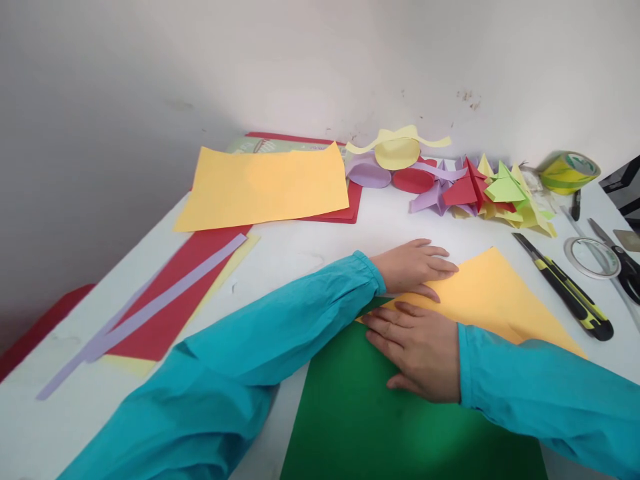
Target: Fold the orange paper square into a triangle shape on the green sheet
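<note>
teal sleeves reach in closest, over a green mat on the white bench. both hands lie flat, fingers extended and clamped on nothing: the right hand rests across the left end of the orange paper, and the left hand lies just beyond it, fingertips on the sheet. the step looks like smoothing or creasing a fold; the next move seems to call for firm, even pressure along the edge while the other hand keeps the layers from sliding. the orange paper lies over the far part of the mat, matte and plain, with a pointed far corner and a slight ripple by the right sleeve, which hides part of its near edge. i cannot tell how many layers it has.
</note>
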Available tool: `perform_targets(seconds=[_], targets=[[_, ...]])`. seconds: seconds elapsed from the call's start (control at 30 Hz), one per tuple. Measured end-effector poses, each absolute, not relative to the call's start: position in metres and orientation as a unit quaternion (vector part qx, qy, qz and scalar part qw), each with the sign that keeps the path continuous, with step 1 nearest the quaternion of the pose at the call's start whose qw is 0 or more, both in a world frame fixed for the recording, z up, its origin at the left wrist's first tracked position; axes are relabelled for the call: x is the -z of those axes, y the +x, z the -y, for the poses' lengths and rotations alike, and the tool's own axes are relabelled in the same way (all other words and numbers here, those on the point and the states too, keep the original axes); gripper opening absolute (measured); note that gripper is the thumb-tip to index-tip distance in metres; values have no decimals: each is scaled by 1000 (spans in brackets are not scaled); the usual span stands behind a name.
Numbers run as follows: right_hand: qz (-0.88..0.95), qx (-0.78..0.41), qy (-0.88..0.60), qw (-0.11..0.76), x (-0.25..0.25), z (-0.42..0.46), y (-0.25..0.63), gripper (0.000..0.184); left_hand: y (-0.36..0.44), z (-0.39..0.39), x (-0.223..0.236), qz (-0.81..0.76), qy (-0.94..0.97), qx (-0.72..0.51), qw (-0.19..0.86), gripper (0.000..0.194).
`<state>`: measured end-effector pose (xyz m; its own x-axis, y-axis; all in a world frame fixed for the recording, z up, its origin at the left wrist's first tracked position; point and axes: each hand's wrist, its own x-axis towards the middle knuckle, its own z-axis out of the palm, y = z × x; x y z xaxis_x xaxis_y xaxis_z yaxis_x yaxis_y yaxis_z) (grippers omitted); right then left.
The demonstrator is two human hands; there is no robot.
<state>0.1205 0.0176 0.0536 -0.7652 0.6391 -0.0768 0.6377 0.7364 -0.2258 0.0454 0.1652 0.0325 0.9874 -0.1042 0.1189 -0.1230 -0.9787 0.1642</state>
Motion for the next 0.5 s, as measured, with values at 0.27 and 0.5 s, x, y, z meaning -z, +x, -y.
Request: perform_targets(seconds=[0.27,0.5], targets=[[913,-193,-358,-32,-60,-2,120,70,46,-163,-36,47,993,-42,97,36],[899,-245,-363,8,-65,13,132,72,45,-163,-36,41,993,-38,105,43]])
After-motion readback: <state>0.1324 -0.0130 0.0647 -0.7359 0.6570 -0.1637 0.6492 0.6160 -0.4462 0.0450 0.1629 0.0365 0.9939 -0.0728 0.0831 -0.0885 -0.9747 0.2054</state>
